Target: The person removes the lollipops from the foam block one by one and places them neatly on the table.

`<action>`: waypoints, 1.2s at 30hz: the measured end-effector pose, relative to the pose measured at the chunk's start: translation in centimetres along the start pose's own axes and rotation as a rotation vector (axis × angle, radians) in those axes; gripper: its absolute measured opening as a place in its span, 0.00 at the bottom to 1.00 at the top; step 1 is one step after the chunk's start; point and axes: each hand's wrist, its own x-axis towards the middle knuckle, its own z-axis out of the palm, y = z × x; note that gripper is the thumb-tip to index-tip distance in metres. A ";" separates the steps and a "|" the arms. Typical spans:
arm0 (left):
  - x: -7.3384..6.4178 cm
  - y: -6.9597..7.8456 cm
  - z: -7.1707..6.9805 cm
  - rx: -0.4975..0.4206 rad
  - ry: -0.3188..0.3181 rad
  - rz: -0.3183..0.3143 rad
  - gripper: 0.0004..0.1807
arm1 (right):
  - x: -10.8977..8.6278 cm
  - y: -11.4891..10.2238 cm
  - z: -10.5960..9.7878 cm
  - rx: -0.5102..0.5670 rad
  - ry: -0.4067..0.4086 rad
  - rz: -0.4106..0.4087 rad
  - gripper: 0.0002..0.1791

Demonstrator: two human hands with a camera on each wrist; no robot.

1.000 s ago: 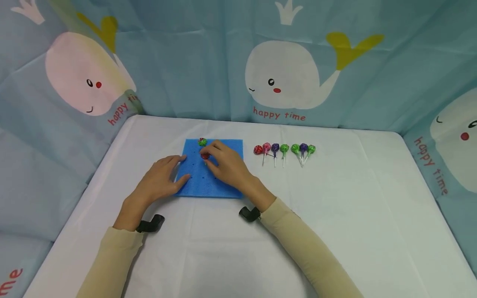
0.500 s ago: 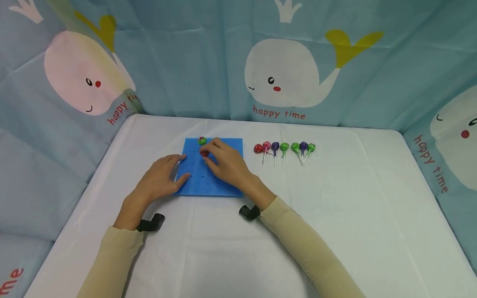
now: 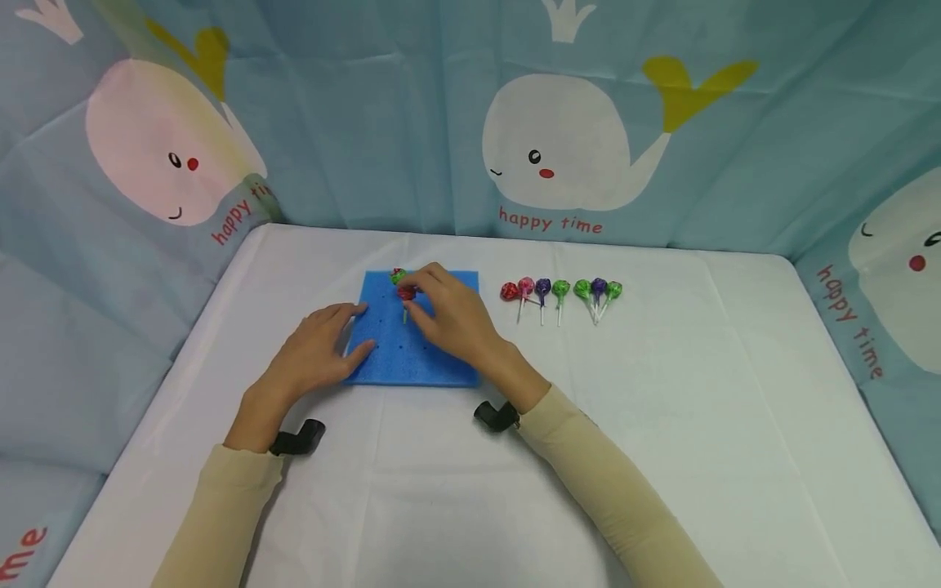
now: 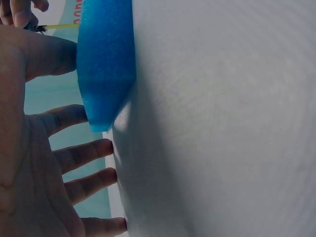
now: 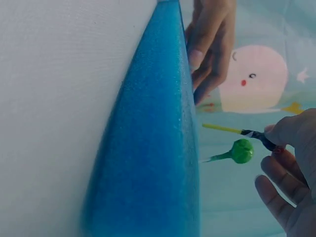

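A blue foam board (image 3: 434,366) with small holes lies on the white table. Over its back half, my right hand (image 3: 457,314) pinches a red-wrapped lollipop (image 3: 407,293) by its head, the yellow stick pointing down. In the right wrist view, that stick (image 5: 222,128) has its tip just off the foam's surface. Behind it a green and red lollipop (image 3: 398,276) stands upright in the board. My left hand (image 3: 312,347) spreads over the board's left edge, thumb and index finger touching the foam. The left wrist view shows its other fingers (image 4: 89,185) extended down at the table.
To the right of the board, several lollipops lie in a row on the table, among them a red one (image 3: 510,291), a pink one (image 3: 525,287) and a purple one (image 3: 543,287). A blue whale-print curtain (image 3: 412,122) hangs behind the table.
My right hand has lifted slightly and moved a little toward the back with the red lollipop, and more of its stick now shows. My left hand has stayed in place.
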 end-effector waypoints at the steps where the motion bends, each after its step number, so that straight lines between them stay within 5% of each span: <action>1: 0.0 -0.1 0.0 0.001 0.000 -0.001 0.38 | 0.0 0.0 -0.1 -0.001 -0.001 0.001 0.14; 17: -0.1 -0.1 -0.1 0.010 -0.029 -0.023 0.39 | -1.0 1.3 -1.3 -0.024 0.010 0.062 0.13; 36: 0.2 0.0 0.0 0.008 -0.043 -0.031 0.39 | -4.7 5.0 -7.2 -0.025 0.045 0.153 0.12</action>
